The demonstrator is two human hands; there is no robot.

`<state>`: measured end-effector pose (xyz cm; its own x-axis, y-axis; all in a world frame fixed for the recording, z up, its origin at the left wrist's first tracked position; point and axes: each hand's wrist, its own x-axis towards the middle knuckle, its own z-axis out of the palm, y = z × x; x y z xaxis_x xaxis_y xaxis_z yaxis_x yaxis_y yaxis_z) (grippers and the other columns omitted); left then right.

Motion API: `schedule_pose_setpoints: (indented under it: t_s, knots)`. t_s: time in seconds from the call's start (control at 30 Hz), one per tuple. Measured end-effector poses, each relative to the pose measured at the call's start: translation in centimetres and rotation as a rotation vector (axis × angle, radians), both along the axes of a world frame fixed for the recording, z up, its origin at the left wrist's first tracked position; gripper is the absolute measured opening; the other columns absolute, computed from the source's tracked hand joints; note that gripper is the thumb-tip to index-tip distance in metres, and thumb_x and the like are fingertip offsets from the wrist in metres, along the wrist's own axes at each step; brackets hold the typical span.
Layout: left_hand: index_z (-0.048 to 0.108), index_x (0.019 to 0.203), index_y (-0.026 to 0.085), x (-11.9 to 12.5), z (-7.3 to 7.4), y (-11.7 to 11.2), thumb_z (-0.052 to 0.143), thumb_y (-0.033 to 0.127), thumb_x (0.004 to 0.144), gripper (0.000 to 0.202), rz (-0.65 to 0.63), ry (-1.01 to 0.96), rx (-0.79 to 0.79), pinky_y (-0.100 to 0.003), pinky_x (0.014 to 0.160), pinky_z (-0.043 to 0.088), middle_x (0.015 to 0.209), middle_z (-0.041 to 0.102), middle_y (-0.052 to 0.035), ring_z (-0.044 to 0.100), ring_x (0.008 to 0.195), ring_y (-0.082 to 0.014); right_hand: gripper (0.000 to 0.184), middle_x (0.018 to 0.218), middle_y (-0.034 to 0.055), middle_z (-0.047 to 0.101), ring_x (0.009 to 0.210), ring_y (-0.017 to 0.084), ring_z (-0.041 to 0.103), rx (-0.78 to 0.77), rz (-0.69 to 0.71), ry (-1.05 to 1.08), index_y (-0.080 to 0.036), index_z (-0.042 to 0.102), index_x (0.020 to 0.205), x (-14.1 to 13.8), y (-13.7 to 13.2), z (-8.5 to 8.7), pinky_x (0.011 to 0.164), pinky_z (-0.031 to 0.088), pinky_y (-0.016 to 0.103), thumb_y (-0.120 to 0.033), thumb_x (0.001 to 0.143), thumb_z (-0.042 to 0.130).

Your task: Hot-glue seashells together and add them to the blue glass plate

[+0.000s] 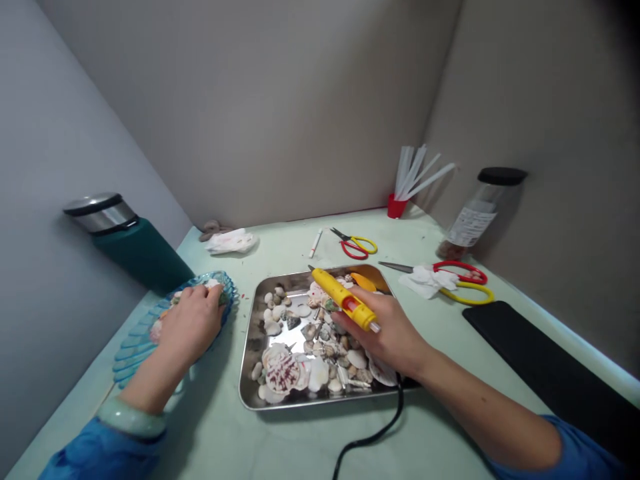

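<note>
Right hand (395,337) grips the yellow glue gun (331,287) above the tray (253,350), cord (361,442) cut off below! Left hand (194,320) covers the dish's (127,357) shells (156,331), grip impossible to tell; the jar (493,193) label (473,225) is unreadable.

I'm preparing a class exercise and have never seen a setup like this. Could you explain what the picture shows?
There is no machine here: the left grip and right grip are one person's bare hands. The single picture comes from a camera worn on that person's head, looking forward and down. The right grip holds what looks like a yellow corded glue gun above a metal tray of shells. The left grip is down over a blue ribbed dish; whether it holds anything is unclear. Around these on the pale green table are a teal bottle, small scissors, larger scissors, a red cup of white sticks and a black-lidded jar.
</note>
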<state>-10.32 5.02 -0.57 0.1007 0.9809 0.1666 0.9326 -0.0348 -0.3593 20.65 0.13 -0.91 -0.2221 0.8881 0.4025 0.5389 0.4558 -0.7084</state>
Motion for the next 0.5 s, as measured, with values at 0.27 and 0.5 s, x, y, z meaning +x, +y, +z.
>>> schedule_pose_setpoints:
  t_s: [0.27,0.5]
  knots:
    - [0.05,0.113,0.006,-1.5,-0.6,-0.8,0.036,0.028,0.086,0.038,-0.056,-0.011,-0.012,-0.042,0.075,0.043,0.099,0.058,-0.0205,0.053,0.095,-0.0346,0.01,0.07,-0.001,0.059,0.063,0.014,0.052,0.015,0.008,-0.018,-0.019,0.057,0.08,0.2,0.0,-0.3,0.058,0.039,0.024,-0.029,0.082,0.056]
    - [0.056,0.082,0.019,-2.9,-1.5,-3.0,0.03,0.036,0.09,0.033,-0.138,-0.071,-0.088,-0.038,0.076,0.043,0.086,0.064,-0.0109,0.058,0.087,-0.0276,0.012,0.071,0.0001,0.059,0.062,0.014,0.053,0.011,0.001,-0.032,-0.019,0.057,0.08,0.2,-0.1,0.1,0.058,0.04,0.025,-0.031,0.083,0.055]
